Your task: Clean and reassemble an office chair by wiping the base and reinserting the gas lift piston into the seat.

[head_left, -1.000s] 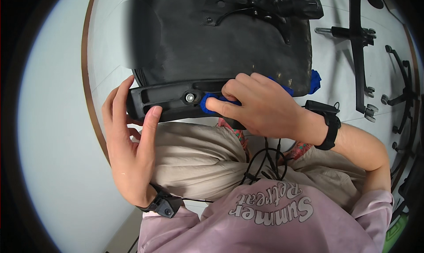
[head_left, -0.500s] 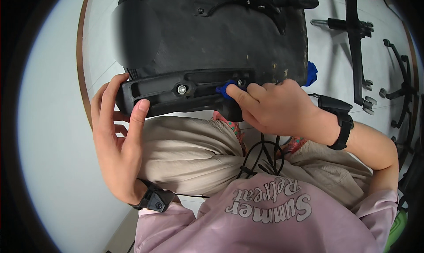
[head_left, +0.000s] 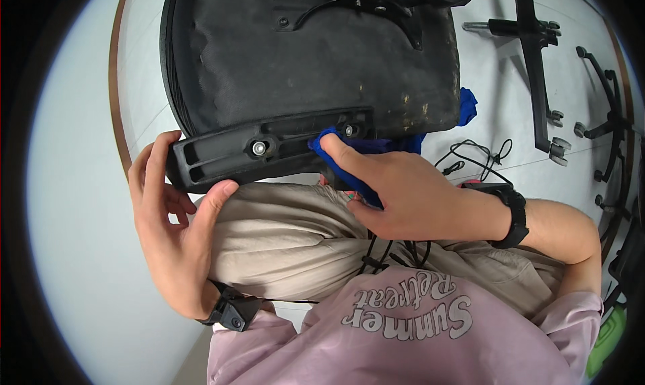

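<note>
Left hand [head_left: 171,230]: fingers curled round the left end of the black plastic bracket [head_left: 269,146], thumb pressed under its lower edge. Firm closed grip, holding the bracket steady.

Bracket runs along the near edge of the upturned black chair seat [head_left: 302,56], tilted slightly up to the right. Silver bolt [head_left: 259,147] sits in a recess near its middle; second bolt [head_left: 349,130] further right, just beside the cloth.

Seat underside faces up and rests against the person's lap, over the beige trousers [head_left: 289,244].

Right hand [head_left: 410,197]: index finger extended, pressing a blue cloth [head_left: 349,173] against the right part of the bracket. Other fingers bunch the rest of the cloth; grip closed on it. Black wristband on that wrist.

Far right, on the pale floor [head_left: 490,76]: black chair base parts [head_left: 537,69] with castors, well apart from the seat. Black cable [head_left: 470,156] lies looped just right of the cloth.
</note>
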Tool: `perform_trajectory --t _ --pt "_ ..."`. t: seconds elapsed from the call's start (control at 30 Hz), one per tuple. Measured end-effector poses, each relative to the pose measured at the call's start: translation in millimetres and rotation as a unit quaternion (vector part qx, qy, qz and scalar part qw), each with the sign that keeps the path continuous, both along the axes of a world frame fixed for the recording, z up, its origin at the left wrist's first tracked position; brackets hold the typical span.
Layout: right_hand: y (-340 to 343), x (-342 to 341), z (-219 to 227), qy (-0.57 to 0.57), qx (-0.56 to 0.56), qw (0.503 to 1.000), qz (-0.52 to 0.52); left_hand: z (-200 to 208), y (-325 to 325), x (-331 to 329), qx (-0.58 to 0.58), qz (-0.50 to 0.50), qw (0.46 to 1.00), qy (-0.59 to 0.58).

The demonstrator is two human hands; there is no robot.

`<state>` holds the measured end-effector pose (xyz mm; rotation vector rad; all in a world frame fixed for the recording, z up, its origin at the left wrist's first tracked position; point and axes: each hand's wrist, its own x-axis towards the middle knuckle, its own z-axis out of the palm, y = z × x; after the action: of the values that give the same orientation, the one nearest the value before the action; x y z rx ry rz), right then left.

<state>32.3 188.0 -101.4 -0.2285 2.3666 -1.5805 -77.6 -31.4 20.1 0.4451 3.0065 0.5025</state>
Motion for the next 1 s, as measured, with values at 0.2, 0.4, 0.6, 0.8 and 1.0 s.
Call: perform_trajectory --t 0.2,0.4,0.6,0.8,1.0 --pt "-21.9 -11.6 -5.5 0.076 0.013 0.997 -0.015 0.2 2.8 -0.9 -0.003 0.003 1.0 0.008" --pt "-5.4 -16.7 2.1 0.145 0.17 0.974 0.042 -2.2 2.6 0.4 -0.009 0.004 1.0 0.022" --pt "13.8 -3.3 0.6 0.191 0.281 0.938 0.063 -0.4 -0.1 -2.1 -0.002 0.002 1.0 0.015" --pt "42.9 6.1 9.8 0.164 0.34 0.924 0.063 -4.6 -1.7 0.2 0.002 -0.009 0.999 0.033" --pt "69.9 32.9 -5.6 0.01 0.241 0.969 -0.054 -5.8 -2.6 1.7 -0.006 0.005 1.0 0.017"
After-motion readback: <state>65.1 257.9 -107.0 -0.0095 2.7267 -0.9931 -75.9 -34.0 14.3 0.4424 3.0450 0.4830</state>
